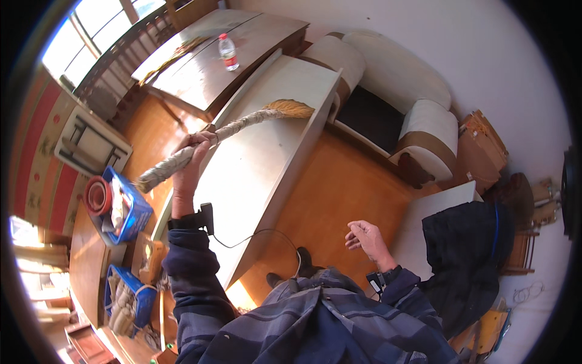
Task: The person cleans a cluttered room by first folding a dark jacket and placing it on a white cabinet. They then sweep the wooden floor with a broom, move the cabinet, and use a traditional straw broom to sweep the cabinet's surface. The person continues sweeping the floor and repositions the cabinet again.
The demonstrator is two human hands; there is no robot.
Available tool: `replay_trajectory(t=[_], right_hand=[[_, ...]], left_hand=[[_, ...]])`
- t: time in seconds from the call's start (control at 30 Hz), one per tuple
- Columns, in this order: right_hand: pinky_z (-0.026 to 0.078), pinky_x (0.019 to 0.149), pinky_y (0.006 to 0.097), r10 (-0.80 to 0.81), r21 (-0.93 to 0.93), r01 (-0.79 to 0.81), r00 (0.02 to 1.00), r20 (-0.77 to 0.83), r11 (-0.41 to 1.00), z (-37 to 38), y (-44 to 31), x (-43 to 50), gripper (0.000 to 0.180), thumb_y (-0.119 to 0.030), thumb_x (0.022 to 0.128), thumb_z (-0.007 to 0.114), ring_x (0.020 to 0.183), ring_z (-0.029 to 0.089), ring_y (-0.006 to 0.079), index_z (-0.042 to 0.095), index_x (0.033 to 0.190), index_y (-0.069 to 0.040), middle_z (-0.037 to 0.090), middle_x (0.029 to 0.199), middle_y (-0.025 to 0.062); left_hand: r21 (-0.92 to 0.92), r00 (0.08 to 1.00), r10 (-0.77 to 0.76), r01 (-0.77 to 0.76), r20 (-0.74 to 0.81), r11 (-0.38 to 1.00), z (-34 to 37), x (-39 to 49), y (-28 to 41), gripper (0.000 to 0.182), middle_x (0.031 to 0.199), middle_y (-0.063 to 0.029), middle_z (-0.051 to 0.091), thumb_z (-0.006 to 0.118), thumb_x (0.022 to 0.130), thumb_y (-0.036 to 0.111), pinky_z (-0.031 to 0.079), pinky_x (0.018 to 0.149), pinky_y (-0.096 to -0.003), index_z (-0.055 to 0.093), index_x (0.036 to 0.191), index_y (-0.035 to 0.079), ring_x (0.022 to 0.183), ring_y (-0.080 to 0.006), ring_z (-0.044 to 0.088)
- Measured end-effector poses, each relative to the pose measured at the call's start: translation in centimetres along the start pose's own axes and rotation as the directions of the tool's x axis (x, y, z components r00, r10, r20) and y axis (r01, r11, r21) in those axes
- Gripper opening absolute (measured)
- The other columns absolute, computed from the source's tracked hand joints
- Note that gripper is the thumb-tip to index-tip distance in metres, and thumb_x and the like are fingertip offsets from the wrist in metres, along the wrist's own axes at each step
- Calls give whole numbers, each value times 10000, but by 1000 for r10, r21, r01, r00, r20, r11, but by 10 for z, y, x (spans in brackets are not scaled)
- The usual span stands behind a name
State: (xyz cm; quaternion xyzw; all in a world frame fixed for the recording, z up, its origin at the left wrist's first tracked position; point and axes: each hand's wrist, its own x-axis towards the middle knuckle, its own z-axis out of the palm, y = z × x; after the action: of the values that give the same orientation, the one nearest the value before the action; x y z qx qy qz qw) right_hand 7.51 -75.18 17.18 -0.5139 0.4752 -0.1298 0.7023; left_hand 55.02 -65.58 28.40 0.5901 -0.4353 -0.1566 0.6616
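Observation:
My left hand (193, 150) grips the wrapped handle of a short straw hand broom (245, 123), its straw bristles (293, 109) fanned out towards the right. The broom is held over a long white panel with raised edges (245, 182); I cannot tell whether the bristles touch its surface. My right hand (366, 239) hangs over the orange floor with its fingers loosely curled and nothing in them. A dark jacket (464, 255) lies to the right of it, draped over a pale surface.
A table (191, 77) beyond the panel bears a plastic bottle (228, 53) with a red cap. A white sofa (395, 73) stands against the wall. Blue baskets (136, 214) filled with items are on the left. Cardboard (482, 150) leans beside the sofa. A cable (254, 233) runs from my left wrist.

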Motion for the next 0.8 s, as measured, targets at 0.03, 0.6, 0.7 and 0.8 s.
replay_trajectory(t=[0.03, 0.6, 0.7, 0.8], right_hand=[[577, 653, 280, -21, -11, 21, 999, 34, 1000, 10, -5, 4, 319, -322, 1041, 577, 752, 696, 153, 616, 1156, -27, 679, 888, 72], [588, 671, 286, 15, -247, 163, 807, 591, 955, 239, -23, 9, 342, -288, 1047, 571, 768, 705, 165, 605, 1214, 9, 699, 903, 87], [584, 679, 274, 10, -253, 202, 763, 647, 946, 270, -20, 2, 366, -272, 1050, 559, 772, 704, 166, 594, 1235, 42, 698, 900, 95], [580, 681, 267, -12, -225, 248, 697, 717, 942, 288, -17, -6, 362, -254, 1055, 546, 775, 704, 165, 593, 1254, 44, 697, 896, 92]], left_hand=[[-49, 999, -35, 35, -9, 998, -23, -15, 15, 44, 999, -91, 709, 618, 914, 6, 454, 1022, -339, 661, 908, -2, 1052, -187, 621], [118, 815, -325, 427, -480, 897, -283, -432, 304, 188, 961, -117, 588, 616, 873, 204, 427, 907, -326, 573, 896, 22, 947, -202, 548], [189, 717, -321, 533, -619, 825, -296, -490, 366, 174, 936, -110, 570, 621, 863, 190, 433, 920, -329, 547, 878, 34, 940, -198, 548], [352, 756, -266, 546, -598, 760, -316, -522, 405, 142, 934, -97, 545, 604, 915, 151, 402, 1025, -373, 523, 874, 41, 980, -204, 545]])
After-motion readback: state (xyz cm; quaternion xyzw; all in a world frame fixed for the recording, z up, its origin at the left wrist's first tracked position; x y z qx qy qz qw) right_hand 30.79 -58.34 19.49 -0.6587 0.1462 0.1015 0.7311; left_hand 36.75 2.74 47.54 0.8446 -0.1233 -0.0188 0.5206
